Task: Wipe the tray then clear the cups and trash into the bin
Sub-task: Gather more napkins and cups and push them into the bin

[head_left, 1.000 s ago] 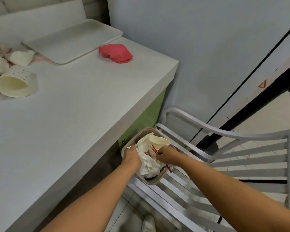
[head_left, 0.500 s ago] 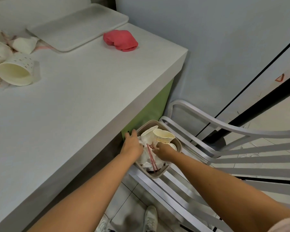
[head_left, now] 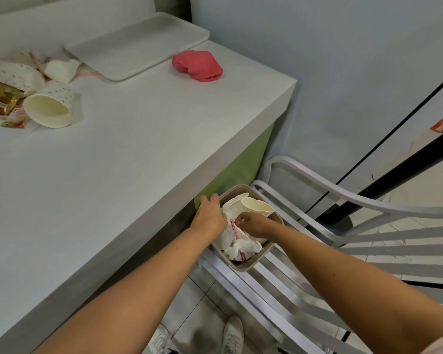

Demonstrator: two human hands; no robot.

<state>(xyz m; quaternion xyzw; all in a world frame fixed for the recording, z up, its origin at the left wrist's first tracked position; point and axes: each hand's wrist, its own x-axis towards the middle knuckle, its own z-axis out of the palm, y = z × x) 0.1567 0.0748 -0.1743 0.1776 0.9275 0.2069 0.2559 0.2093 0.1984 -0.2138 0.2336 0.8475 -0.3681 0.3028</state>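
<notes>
Below the table's near corner, head view: a tan bin is sitting on the slatted seat of a white chair, tucked against the green panel under the tabletop. Both arms are reaching down into it.

- Left hand: fingers are lying fairly straight across the bin's left rim, with the palm pressing on the white paper piled inside. It is gripping nothing.
- Right hand: knuckles up, fingers bending down into the trash beside a red-and-white straw. Whether it is pinching anything cannot be told; the fingertips are hiding in the pile.
- Bin contents: two paper cups are leaning at the far side, and crumpled tissue is filling the near side. The pile is rising level with the rim.

On the white table, well apart from the hands:
- A pale tray is lying at the far edge, with a red cloth bunched just beside it.
- A dotted cup is lying on its side at the left, mouth towards the camera.
- Crushed cups and snack wrappers are crowding behind it.

White shoes are showing on the tiled floor between the arms.
</notes>
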